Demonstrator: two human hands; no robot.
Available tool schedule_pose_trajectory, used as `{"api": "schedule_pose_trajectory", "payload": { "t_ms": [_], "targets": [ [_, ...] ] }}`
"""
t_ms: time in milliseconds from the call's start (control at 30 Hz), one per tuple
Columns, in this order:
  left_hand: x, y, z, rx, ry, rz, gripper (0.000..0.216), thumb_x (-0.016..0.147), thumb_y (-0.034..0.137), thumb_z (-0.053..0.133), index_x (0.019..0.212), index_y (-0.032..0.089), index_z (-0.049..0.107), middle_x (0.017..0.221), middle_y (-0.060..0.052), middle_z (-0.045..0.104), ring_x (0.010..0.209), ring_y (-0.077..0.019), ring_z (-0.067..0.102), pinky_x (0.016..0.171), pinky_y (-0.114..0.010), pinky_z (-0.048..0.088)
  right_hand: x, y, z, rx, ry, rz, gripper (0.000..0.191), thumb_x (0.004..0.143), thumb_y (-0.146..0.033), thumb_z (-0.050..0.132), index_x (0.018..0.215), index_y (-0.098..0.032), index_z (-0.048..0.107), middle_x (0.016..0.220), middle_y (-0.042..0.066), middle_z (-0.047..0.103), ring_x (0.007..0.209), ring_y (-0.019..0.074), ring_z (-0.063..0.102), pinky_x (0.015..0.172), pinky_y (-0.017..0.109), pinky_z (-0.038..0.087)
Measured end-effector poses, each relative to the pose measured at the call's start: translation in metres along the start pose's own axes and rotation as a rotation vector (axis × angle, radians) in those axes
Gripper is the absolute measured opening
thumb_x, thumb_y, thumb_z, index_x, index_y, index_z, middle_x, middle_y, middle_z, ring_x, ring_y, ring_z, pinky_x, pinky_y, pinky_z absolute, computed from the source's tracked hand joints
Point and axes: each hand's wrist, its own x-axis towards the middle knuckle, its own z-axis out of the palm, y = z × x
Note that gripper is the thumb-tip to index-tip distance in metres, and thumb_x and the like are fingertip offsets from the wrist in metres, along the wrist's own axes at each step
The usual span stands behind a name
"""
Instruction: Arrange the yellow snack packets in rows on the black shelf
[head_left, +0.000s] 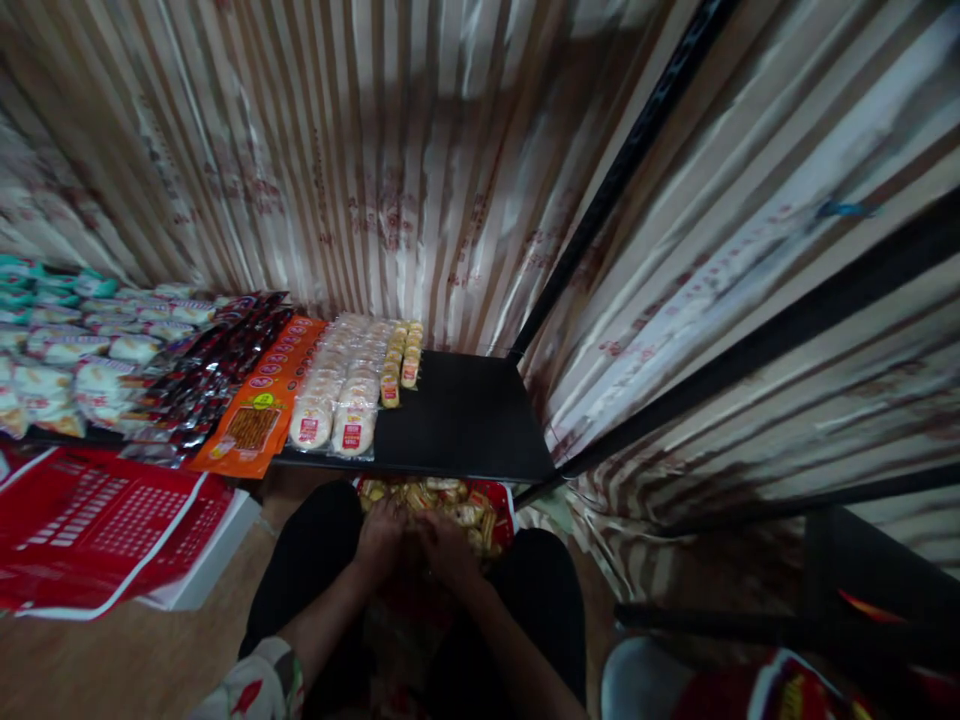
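Observation:
Between my knees is a red container [507,492], probably a bag, filled with small yellow-wrapped snack packets [472,512]. My left hand [382,540] is over its left part, fingers curled down among the packets. Close beside it, my right hand [448,545] also has bent fingers, pointing toward the left hand. Dim light and the backs of my hands hide what the fingers grip. Just beyond, on a black shelf [465,415], stand two short rows of similar yellow packets [390,378].
Left along the shelf lie round white cracker packs [354,425], an orange snack bag [251,425], dark shiny packets [199,370] and white packets [105,385]. A red printed bag [105,530] and white box [202,560] are below left. Black posts [622,180] and striped sheeting [420,180] bound the shelf.

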Motion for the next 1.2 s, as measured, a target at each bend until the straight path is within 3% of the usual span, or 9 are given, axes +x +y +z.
{"api": "schedule_pose_trajectory", "payload": {
  "t_ms": [133, 300, 500, 600, 700, 867, 1033, 1200],
  "targets": [
    [-0.002, 0.008, -0.018, -0.069, -0.014, 0.014, 0.035, 0.075, 0.016, 0.048, 0.108, 0.011, 0.059, 0.106, -0.015, 0.059, 0.108, -0.0271, 0.050, 0.094, -0.038, 0.036, 0.000, 0.005, -0.005, -0.038, 0.020, 0.026, 0.032, 0.078, -0.011, 0.043, 0.100, -0.021, 0.063, 0.097, 0.007, 0.067, 0.093, 0.0187, 0.060, 0.084, 0.031, 0.045],
    [0.000, 0.015, -0.044, -0.252, -0.028, -0.079, 0.040, 0.076, 0.016, 0.044, 0.113, 0.013, 0.057, 0.113, -0.014, 0.057, 0.108, -0.0226, 0.051, 0.094, -0.033, 0.036, -0.003, 0.011, -0.010, -0.102, 0.037, -0.025, 0.042, 0.070, -0.014, 0.054, 0.112, -0.015, 0.059, 0.110, 0.011, 0.063, 0.107, 0.0237, 0.054, 0.093, 0.036, 0.041],
    [0.010, 0.013, -0.068, -0.565, 0.037, -0.113, 0.036, 0.074, 0.022, 0.051, 0.108, 0.018, 0.059, 0.107, -0.006, 0.062, 0.098, -0.0171, 0.057, 0.090, -0.028, 0.041, -0.003, 0.002, -0.022, -0.088, 0.139, -0.073, 0.035, 0.075, -0.023, 0.054, 0.109, -0.020, 0.060, 0.108, 0.009, 0.064, 0.104, 0.0230, 0.055, 0.091, 0.035, 0.042],
    [0.014, 0.013, -0.077, -0.761, 0.072, -0.151, 0.033, 0.074, 0.027, 0.053, 0.104, 0.018, 0.060, 0.102, -0.005, 0.064, 0.090, -0.0158, 0.058, 0.081, -0.026, 0.044, 0.000, -0.004, -0.028, 0.050, 0.155, -0.058, 0.034, 0.077, -0.029, 0.053, 0.110, -0.020, 0.058, 0.103, 0.007, 0.066, 0.089, 0.0198, 0.061, 0.081, 0.032, 0.047],
    [0.018, 0.013, -0.085, -1.036, 0.020, -0.209, 0.037, 0.073, 0.033, 0.054, 0.106, 0.017, 0.059, 0.092, -0.005, 0.065, 0.077, -0.0148, 0.058, 0.063, -0.022, 0.045, 0.005, -0.006, -0.029, 0.323, 0.126, 0.030, 0.032, 0.077, -0.036, 0.053, 0.106, -0.022, 0.056, 0.091, 0.004, 0.068, 0.069, 0.0155, 0.063, 0.065, 0.028, 0.050],
    [0.022, 0.012, -0.089, -1.308, -0.003, -0.258, 0.033, 0.065, 0.022, 0.059, 0.097, 0.016, 0.062, 0.072, 0.001, 0.064, 0.059, -0.0098, 0.054, 0.052, -0.018, 0.038, 0.013, -0.010, -0.033, 0.759, 0.138, 0.124, 0.038, 0.069, -0.046, 0.063, 0.095, -0.020, 0.056, 0.086, 0.004, 0.067, 0.076, 0.0171, 0.064, 0.069, 0.030, 0.051],
    [0.028, 0.013, -0.085, -1.389, 0.088, -0.333, 0.022, 0.066, 0.019, 0.059, 0.087, 0.016, 0.063, 0.064, 0.002, 0.063, 0.057, -0.0091, 0.055, 0.051, -0.017, 0.038, 0.016, -0.020, -0.045, 0.854, 0.082, 0.204, 0.042, 0.067, -0.055, 0.062, 0.088, -0.019, 0.060, 0.083, 0.004, 0.067, 0.075, 0.0178, 0.063, 0.065, 0.028, 0.050],
    [0.039, 0.013, -0.083, -1.572, 0.148, -0.427, 0.014, 0.070, 0.020, 0.062, 0.082, 0.014, 0.062, 0.060, 0.002, 0.062, 0.055, -0.0083, 0.057, 0.053, -0.017, 0.043, 0.027, -0.022, -0.054, 0.915, 0.105, 0.262, 0.042, 0.065, -0.049, 0.067, 0.093, -0.019, 0.059, 0.082, 0.003, 0.066, 0.070, 0.0149, 0.062, 0.058, 0.023, 0.047]
  ]
}}
